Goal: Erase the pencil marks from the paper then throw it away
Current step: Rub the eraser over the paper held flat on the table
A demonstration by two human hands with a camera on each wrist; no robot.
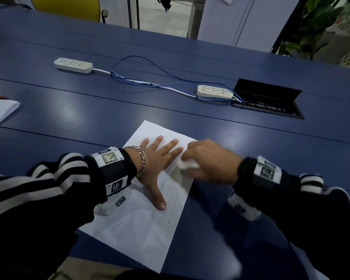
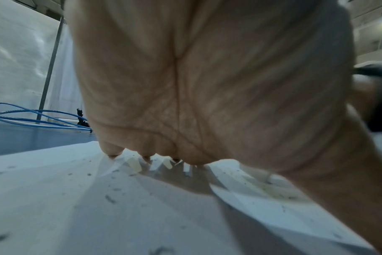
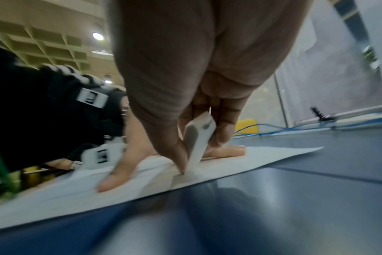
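- Your right hand pinches the small white rectangular eraser between thumb and fingers, with its lower end set down on the white sheet of paper near the sheet's right edge. Keep that grip low on the eraser so it does not bend or snap under pressure.
- Your left hand lies flat with fingers spread, pressing the paper onto the dark blue bench just beside the eraser. Hold it there; the sheet will likely crumple if you rub toward an unpinned edge.
- Rub in short strokes away from the holding hand, toward the free edge.
- The paper lies slanted on the near part of the bench, partly under your left forearm. Dark crumbs are scattered over it, and the head view shows a few short marks near the left thumb. I would judge the erasing unfinished, so brush the crumbs off before checking.
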